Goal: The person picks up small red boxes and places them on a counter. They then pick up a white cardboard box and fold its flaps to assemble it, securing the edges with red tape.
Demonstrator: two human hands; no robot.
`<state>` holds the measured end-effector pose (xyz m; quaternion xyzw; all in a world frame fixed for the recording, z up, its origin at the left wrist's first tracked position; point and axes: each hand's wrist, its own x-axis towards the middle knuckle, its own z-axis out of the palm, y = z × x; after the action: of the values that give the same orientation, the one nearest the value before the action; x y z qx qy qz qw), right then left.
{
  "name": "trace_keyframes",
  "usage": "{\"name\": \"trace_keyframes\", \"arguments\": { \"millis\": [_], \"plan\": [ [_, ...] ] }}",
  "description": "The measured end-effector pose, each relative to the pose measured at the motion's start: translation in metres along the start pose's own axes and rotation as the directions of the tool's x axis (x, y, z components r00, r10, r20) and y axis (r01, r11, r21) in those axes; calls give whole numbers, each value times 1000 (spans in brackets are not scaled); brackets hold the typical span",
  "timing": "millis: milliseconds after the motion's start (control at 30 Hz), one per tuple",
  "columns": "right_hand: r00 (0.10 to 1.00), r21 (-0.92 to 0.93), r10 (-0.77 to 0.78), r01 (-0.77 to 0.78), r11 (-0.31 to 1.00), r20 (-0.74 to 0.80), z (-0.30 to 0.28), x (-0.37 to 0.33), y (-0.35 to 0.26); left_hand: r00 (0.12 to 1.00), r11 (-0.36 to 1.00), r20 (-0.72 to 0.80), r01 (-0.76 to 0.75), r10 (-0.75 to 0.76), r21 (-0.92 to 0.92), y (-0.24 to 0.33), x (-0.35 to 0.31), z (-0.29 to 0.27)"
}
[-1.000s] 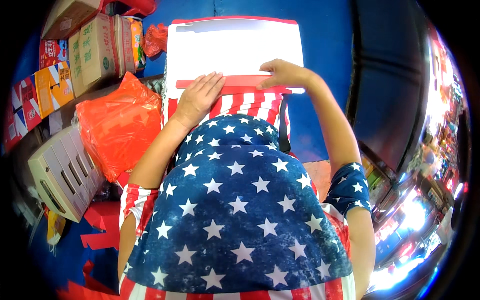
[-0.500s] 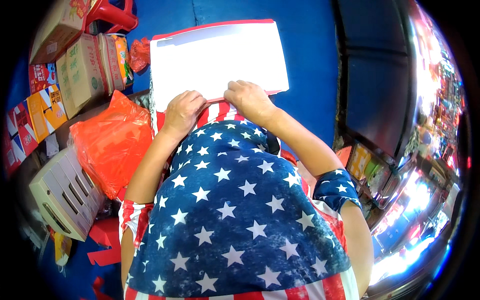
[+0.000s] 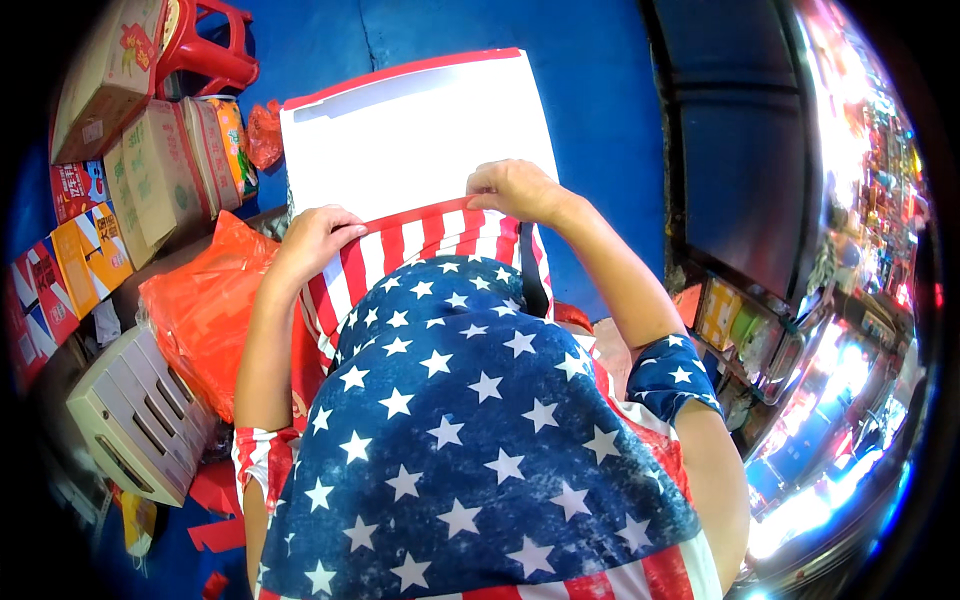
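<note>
You had both hands at the near edge of a white sheet [image 3: 420, 140], thumbs toward you.
The sheet lay just beyond your lap, its near edge carrying a red strip [image 3: 420, 211] whose long axis ran left to right, the right end slanting slightly farther from you. Your left hand [image 3: 315, 240] was at the strip's left end, thumb and fingertips close together, though you could not tell whether they gripped. Your right hand [image 3: 520, 190] was clamped on the edge, right of the middle and a little farther out; the strip's exposed length lay between the two. Striped cloth [image 3: 400, 243] sat just on the near side, and an orange-red plastic bag [image 3: 205, 320] lay left of your left forearm [image 3: 268, 345].
</note>
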<state>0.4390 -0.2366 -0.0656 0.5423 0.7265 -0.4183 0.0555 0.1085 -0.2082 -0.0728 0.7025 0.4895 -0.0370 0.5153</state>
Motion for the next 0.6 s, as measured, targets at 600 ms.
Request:
{"name": "trace_keyframes", "arguments": {
  "millis": [600],
  "plan": [
    [961, 172, 138, -182, 968, 239, -31, 1, 46, 982, 989, 120, 147, -144, -18, 6, 15, -18]
  ]
}}
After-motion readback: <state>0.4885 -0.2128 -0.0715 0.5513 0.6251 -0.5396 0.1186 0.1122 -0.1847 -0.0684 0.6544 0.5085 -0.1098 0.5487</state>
